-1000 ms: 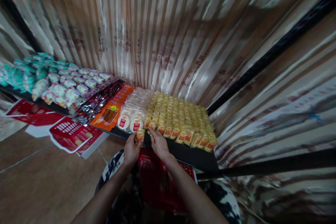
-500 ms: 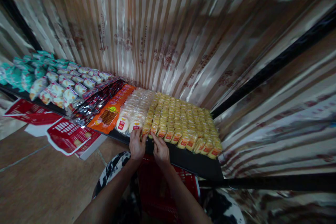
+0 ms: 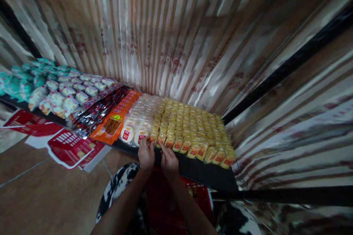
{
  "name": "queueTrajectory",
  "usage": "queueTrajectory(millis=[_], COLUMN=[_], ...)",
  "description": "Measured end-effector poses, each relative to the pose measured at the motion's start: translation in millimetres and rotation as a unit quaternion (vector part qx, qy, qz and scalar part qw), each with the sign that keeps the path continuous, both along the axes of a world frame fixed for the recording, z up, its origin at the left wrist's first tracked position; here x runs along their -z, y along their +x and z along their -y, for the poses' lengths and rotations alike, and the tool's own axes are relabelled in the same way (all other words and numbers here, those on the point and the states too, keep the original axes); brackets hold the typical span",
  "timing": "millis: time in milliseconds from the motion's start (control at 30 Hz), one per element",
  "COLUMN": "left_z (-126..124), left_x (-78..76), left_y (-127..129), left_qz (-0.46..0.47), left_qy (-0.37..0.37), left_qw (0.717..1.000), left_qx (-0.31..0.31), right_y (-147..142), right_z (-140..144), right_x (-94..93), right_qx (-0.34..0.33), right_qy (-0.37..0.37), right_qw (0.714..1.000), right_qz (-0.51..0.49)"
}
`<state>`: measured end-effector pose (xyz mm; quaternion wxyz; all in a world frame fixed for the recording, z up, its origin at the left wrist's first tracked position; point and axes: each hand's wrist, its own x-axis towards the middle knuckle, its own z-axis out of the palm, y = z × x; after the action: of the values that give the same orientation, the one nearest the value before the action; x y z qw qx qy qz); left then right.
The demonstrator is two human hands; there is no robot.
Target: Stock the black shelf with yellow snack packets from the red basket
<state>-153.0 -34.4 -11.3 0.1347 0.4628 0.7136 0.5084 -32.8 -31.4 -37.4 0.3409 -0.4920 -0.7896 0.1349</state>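
Rows of small yellow snack packs with red labels fill the right part of a black shelf. My left hand and my right hand rest together at the shelf's front edge. Their fingertips touch the front-left yellow packs, beside a column of round white packs. My left fingers press on one yellow pack at the row's left end; whether they grip it I cannot tell. A red basket sits under my forearms, on my lap.
Left of the white packs lie orange packets, dark shiny packets, white-and-red buns and teal packets. Red basket-like trays lie on the tiled floor. Striped glossy sheeting covers the walls behind and to the right.
My left hand carried a yellow pack from in front of the shelf edge up into the front row's left end. Both hands moved slightly forward onto the packs.
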Motion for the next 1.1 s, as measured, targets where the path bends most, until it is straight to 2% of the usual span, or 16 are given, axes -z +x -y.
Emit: queueTrajectory(millis=[133,300,533,700,1100], left_z=[-0.8,-2.9,-4.6,-2.6,-0.1], left_x=[5.7,14.1,21.2,20.7,19.0], left_y=[0.8,-3.1,-3.1,-1.4,-3.1], left_qz=[-0.034,-0.078,-0.087,-0.09,-0.086], left_qy=[0.01,0.043,0.024,-0.003,-0.027], left_qw=[0.999,0.995,0.994,0.994,0.993], left_qx=[-0.01,0.046,0.068,0.055,0.071], right_y=[-1.3,-4.0,-5.7,-5.0,-5.7], right_z=[0.9,3.2,3.5,3.5,3.0], right_x=[-1.8,-5.8,-8.3,-8.2,-9.8], right_qx=[0.005,0.016,0.02,0.014,0.008], right_qy=[0.001,0.014,0.005,-0.005,-0.017], right_qw=[1.0,1.0,1.0,1.0,1.0], right_qz=[0.01,0.015,0.01,0.016,-0.007])
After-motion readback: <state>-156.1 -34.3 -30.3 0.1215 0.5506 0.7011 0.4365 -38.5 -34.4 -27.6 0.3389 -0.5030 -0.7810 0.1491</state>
